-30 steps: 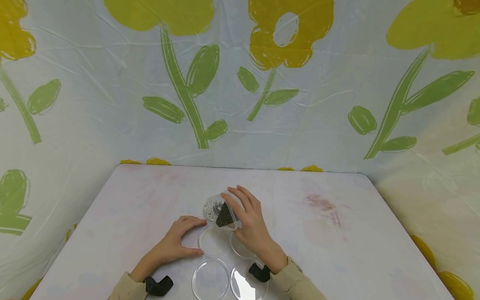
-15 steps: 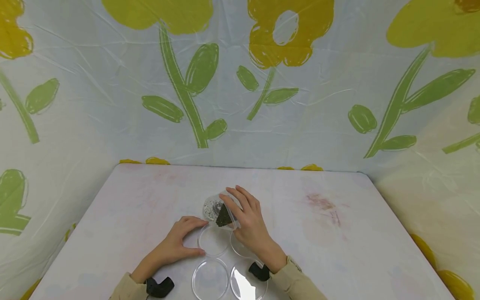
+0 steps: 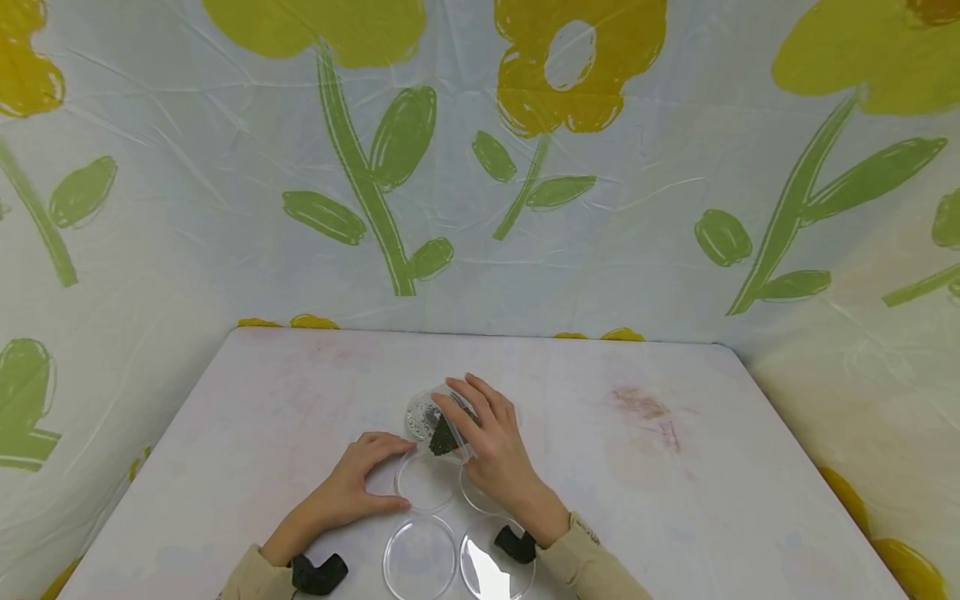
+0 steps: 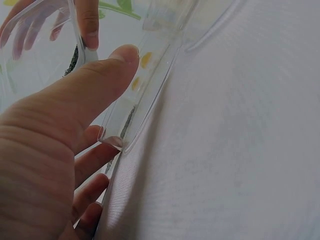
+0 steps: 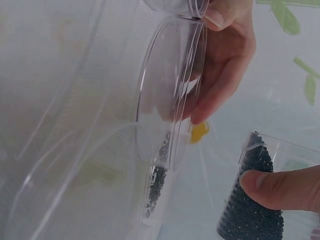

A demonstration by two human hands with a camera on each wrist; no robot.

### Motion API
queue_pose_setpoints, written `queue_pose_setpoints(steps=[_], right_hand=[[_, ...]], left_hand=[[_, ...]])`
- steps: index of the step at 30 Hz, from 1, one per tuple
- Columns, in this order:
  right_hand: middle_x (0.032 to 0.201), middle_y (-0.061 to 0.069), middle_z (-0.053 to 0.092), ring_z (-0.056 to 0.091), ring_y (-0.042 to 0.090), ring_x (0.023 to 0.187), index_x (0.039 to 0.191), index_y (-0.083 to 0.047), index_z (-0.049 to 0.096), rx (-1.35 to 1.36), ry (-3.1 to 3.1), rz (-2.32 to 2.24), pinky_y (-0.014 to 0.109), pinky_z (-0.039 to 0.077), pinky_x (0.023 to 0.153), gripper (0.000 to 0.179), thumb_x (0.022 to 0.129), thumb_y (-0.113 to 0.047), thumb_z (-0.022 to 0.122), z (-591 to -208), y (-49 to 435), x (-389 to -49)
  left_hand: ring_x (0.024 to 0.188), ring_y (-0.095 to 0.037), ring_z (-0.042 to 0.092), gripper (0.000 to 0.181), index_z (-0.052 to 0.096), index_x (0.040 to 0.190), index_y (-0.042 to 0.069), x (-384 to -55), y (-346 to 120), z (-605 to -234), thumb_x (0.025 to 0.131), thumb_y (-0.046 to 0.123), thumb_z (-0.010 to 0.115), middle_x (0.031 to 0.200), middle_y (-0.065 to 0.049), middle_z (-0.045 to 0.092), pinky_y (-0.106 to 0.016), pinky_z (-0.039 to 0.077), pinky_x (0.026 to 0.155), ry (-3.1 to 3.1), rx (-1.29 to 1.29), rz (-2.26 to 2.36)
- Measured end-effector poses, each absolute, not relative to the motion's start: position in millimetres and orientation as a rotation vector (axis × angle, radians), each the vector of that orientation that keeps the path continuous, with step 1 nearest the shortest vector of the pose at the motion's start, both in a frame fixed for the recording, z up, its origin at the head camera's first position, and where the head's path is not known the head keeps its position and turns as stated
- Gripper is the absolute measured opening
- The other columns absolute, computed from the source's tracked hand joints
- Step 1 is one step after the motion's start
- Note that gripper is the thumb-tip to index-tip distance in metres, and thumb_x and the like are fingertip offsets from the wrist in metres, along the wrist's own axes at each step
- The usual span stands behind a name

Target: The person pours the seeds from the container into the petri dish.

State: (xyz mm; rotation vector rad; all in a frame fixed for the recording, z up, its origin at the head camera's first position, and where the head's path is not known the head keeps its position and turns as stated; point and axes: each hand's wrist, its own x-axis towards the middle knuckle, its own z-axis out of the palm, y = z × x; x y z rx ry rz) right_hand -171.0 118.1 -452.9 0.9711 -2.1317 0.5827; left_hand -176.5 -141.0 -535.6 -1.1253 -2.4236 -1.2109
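My right hand (image 3: 491, 433) grips a clear plastic container (image 5: 287, 150), tilted, with small black granules (image 5: 250, 200) heaped against its wall. Its mouth overlaps a clear round dish (image 3: 420, 417) in the head view, and black granules lie scattered in that dish. In the left wrist view the tilted container shows at upper left. My left hand (image 3: 360, 479) curves round the left side of a nearer clear round dish (image 3: 426, 483), thumb and index finger at its rim. The right wrist view shows the left thumb (image 5: 215, 17) and fingertips (image 5: 200, 117) at this rim.
Two more clear round dishes stand nearest me, the left dish (image 3: 420, 558) and the right dish (image 3: 487, 571), which catches a bright reflection. Another clear dish (image 3: 476, 496) lies partly under my right hand. The white table (image 3: 675, 500) meets a flower-printed sheet (image 3: 630, 233) behind.
My right hand has shifted slightly left with the tilted container, and less of the black granules shows in it. My left hand has barely moved.
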Motion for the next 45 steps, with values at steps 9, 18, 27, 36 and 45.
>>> queue_pose_setpoints(steps=[9,18,27,36,45], right_hand=[[0.145,0.011,0.048,0.039,0.036,0.137,0.141,-0.016,0.053,0.970,-2.135,0.575,0.055,0.038,0.098,0.097,0.055,0.029,0.052,-454.3,116.6,-170.0],[0.147,0.011,0.046,0.036,0.035,0.139,0.143,-0.017,0.052,0.980,-2.139,0.567,0.054,0.036,0.101,0.098,0.057,0.030,0.050,-457.0,115.9,-169.8],[0.147,0.011,0.046,0.036,0.035,0.139,0.142,-0.017,0.053,0.987,-2.144,0.561,0.054,0.036,0.102,0.095,0.060,0.030,0.053,-456.2,115.8,-169.3],[0.147,0.012,0.046,0.036,0.035,0.139,0.142,-0.016,0.053,0.997,-2.137,0.559,0.054,0.037,0.101,0.091,0.062,0.029,0.057,-454.9,115.3,-168.9],[0.147,0.011,0.046,0.036,0.036,0.139,0.142,-0.017,0.052,0.997,-2.142,0.563,0.054,0.036,0.101,0.092,0.062,0.029,0.055,-456.4,115.8,-169.7]], left_hand=[[0.117,-0.019,0.049,0.069,0.062,0.132,0.014,-176.1,-140.8,-535.5,0.073,0.041,0.087,0.128,0.004,0.061,-0.045,0.040,0.092,-2.429,-1.124,-1.210],[0.116,-0.019,0.049,0.069,0.063,0.131,0.013,-177.1,-140.4,-535.8,0.073,0.040,0.087,0.128,0.004,0.061,-0.044,0.040,0.092,-2.420,-1.130,-1.208],[0.117,-0.019,0.049,0.069,0.062,0.132,0.014,-177.2,-140.5,-535.2,0.073,0.040,0.087,0.128,0.004,0.061,-0.044,0.040,0.092,-2.428,-1.125,-1.204],[0.116,-0.020,0.050,0.069,0.063,0.131,0.012,-176.7,-140.4,-533.3,0.072,0.038,0.088,0.127,0.002,0.062,-0.043,0.041,0.093,-2.407,-1.131,-1.212],[0.117,-0.019,0.049,0.069,0.063,0.131,0.014,-175.3,-140.6,-533.4,0.072,0.038,0.088,0.128,0.003,0.061,-0.044,0.039,0.093,-2.427,-1.112,-1.214]])
